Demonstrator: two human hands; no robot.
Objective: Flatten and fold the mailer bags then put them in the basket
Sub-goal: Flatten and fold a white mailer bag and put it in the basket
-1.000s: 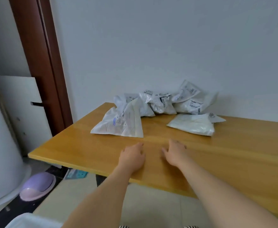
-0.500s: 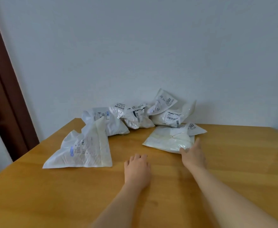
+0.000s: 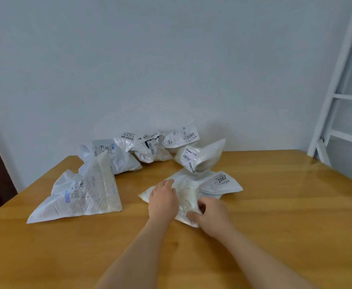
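Hands meet on the crumpled white plastic mailer bag at frame centre, on the yellow wooden table. The left hand lies on it with fingers straight; the right hand curls its fingers at the near edge, seemingly pinching it. Flattening would go best pressing outward from the middle. No basket is visible.

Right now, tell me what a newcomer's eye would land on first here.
Both bare hands on the crumpled white plastic mailer bag labelled 2002 at the centre of the wooden table: the left hand rests flat on it, the right hand curls at its near edge. Next, a large flattened white mailer bag lies to the left, and more crumpled labelled bags are heaped against the wall.
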